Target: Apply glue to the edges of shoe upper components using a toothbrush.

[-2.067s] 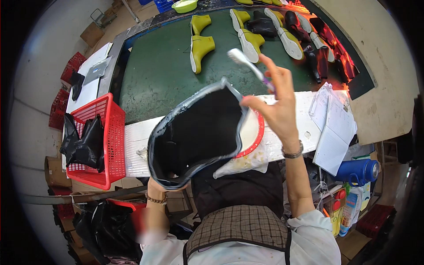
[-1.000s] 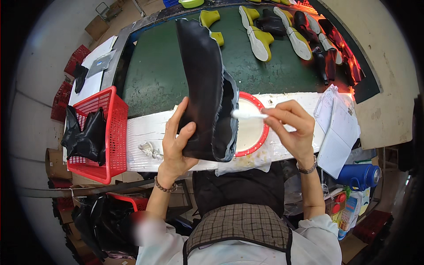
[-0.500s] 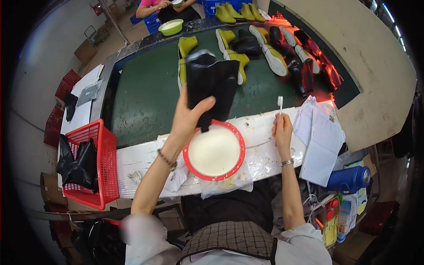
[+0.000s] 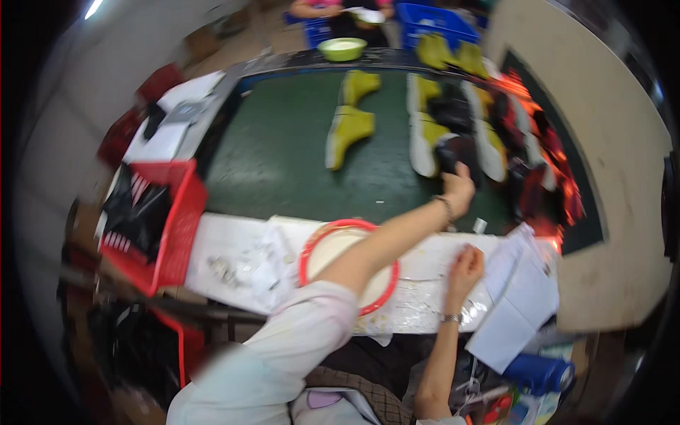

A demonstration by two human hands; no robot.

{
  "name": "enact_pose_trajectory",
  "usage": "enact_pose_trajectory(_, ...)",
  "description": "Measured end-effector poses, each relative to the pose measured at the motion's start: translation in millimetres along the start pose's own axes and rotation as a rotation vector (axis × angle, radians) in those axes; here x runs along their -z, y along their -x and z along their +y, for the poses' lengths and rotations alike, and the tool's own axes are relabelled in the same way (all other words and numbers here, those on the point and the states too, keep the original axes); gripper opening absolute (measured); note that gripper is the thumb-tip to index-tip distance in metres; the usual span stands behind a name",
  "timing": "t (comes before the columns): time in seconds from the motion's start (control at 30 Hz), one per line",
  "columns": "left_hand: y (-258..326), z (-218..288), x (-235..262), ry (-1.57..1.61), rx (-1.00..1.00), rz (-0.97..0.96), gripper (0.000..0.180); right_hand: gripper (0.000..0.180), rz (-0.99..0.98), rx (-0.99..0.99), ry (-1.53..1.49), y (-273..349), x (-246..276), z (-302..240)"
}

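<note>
My left hand (image 4: pixel 459 193) stretches far across to the right and is closed on a black boot upper (image 4: pixel 453 150). The boot upper is set down or held low at the green belt (image 4: pixel 283 152), just beside a yellow-green shoe last with a white sole (image 4: pixel 427 147); blur hides whether it rests there. Below it, my right hand (image 4: pixel 465 270) is over the white ledge, fingers closed around a toothbrush whose white head (image 4: pixel 479 225) sticks out beyond them. My left forearm passes over a red-rimmed basin (image 4: pixel 304 265) of creamy white liquid and covers part of it.
Two yellow-green lasts (image 4: pixel 348 134) lie mid-belt. Dark boots (image 4: pixel 528 188) lie at the right under a red glow. A red basket (image 4: pixel 188 219) holds black pieces at left. Papers (image 4: pixel 520 304) and a blue flask (image 4: pixel 538 373) are at lower right. A person (image 4: pixel 358 28) sits opposite.
My left hand has carried the black boot upper from above the basin to the right side of the belt. My right hand has lowered with the toothbrush. The whole view has shifted.
</note>
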State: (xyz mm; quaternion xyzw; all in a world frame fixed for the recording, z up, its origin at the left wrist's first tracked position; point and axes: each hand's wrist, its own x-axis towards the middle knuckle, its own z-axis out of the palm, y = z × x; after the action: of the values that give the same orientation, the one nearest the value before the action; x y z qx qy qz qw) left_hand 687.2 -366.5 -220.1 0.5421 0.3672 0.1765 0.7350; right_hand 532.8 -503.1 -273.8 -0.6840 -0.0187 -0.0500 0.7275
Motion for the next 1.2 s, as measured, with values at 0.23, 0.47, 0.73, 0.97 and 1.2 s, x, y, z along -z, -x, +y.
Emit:
enact_pose_trajectory(0.23, 58, 77, 102, -0.369, 0.11, -0.631, 0.072, 0.018, -0.037, 0.014, 0.112, -11, 11, 11)
enact_pose_trajectory(0.47, 136, 205, 436, -1.002, -1.135, 0.198, 0.046, 0.04, -0.372, 0.179, 0.518, 4, 11, -24)
enact_pose_trajectory(0.73, 159, 167, 784, -1.751, 0.01, 0.788, 0.141, 0.152, -0.579, 0.224, 1.245, 57, -7, -87)
enact_pose_trajectory(0.97, 146, 138, 820, -1.959, -0.315, 0.653, 0.099, 0.08, -0.485, 0.29, 1.059, 10, 6, -68)
enact_pose_trajectory(1.2, 182, 236, 811, -1.451, -1.086, 1.013, 0.034, 0.022, -0.551, 0.489, 0.746, 70, -19, -157)
